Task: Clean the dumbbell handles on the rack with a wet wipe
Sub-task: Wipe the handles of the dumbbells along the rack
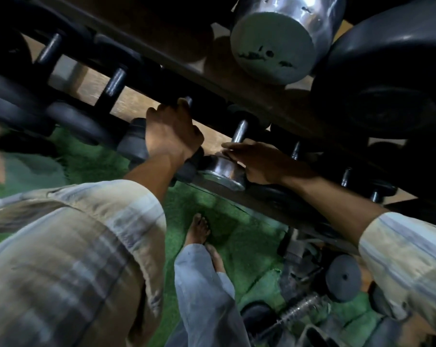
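Observation:
A dark rack runs diagonally across the view, with several dumbbells lying on its tiers. My left hand is curled round the handle of a dark dumbbell on the lower tier; the handle's metal tip shows just above my fingers. My right hand rests with straight fingers on the shiny chrome dumbbell next to it, at the base of its metal handle. No wet wipe can be seen in either hand.
A big chrome dumbbell and a large black one lie on the upper tier. More dark handles line the lower tier to the left. Green carpet, my bare feet, and loose weight plates lie below.

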Demonstrator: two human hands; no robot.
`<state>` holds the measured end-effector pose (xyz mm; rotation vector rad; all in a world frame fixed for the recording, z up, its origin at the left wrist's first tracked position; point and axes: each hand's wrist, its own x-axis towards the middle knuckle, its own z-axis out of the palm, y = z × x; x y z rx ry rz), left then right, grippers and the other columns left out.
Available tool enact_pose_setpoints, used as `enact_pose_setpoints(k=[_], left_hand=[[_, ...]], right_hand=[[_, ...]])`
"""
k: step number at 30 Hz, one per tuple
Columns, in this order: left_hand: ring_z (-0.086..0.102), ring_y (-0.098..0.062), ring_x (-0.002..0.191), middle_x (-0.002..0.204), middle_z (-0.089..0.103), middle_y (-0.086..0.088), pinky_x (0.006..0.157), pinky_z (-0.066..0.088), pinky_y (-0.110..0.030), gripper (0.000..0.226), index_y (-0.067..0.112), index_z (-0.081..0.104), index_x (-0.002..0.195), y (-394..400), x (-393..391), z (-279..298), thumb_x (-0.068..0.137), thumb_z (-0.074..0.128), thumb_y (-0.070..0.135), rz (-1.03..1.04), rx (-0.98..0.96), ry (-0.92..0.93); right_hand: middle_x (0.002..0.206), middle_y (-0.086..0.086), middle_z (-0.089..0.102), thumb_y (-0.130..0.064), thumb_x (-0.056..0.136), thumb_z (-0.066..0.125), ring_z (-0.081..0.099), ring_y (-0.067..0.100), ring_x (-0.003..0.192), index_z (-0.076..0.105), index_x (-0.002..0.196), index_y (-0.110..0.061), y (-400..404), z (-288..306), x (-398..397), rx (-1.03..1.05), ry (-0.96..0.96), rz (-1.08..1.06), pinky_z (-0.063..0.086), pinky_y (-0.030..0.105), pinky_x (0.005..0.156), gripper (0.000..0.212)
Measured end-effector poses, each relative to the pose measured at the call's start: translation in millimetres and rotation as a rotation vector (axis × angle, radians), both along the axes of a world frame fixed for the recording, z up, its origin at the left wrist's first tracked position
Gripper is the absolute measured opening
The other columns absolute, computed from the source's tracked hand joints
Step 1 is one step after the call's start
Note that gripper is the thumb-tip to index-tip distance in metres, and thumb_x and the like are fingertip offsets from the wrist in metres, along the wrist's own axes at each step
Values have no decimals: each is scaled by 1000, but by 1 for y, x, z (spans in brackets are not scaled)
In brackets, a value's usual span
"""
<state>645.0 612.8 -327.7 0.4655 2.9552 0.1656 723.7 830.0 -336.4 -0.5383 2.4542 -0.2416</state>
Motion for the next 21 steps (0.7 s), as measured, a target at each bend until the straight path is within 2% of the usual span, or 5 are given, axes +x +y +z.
enact_pose_setpoints(k=[2, 6, 11, 15, 21], left_hand=[[64, -37, 93, 98, 69, -17, 83, 43, -41, 34, 9, 54, 112, 0, 0, -1, 85, 55, 29, 3, -20, 4], [64, -36, 94, 100, 68, -15, 84, 44, -42, 33, 11, 54, 113, 0, 1, 2, 86, 54, 29, 8, -6, -10], [65, -35, 98, 103, 69, -12, 85, 43, -42, 34, 12, 54, 115, 1, -1, 1, 86, 53, 29, 13, -24, -41], [65, -35, 98, 103, 69, -12, 85, 43, -42, 34, 13, 54, 115, 0, -2, 2, 85, 54, 28, 15, -6, -53], [65, -34, 100, 106, 70, -11, 86, 44, -42, 41, 12, 55, 121, 1, -2, 1, 85, 51, 31, 2, -45, -77]], right_hand=[[133, 8, 60, -27, 85, 50, 59, 31, 116, 53, 137, -18, 0, -8, -1, -48, -38, -37, 55, 46, 89, 53], [146, 1, 50, -4, 86, 61, 58, 28, 118, 11, 158, -52, -1, -14, 5, -211, -186, -106, 53, 47, 90, 100], [128, 5, 60, -9, 82, 65, 58, 23, 112, 54, 143, -19, -4, -18, -3, -280, -166, -149, 52, 44, 91, 63], [141, 10, 57, -21, 85, 62, 54, 29, 126, 52, 145, -12, 0, -19, 0, -199, -117, -93, 46, 44, 103, 62], [107, -3, 65, -28, 77, 57, 57, 27, 90, 66, 108, -11, 3, -14, -7, -203, 101, 24, 45, 40, 86, 37]])
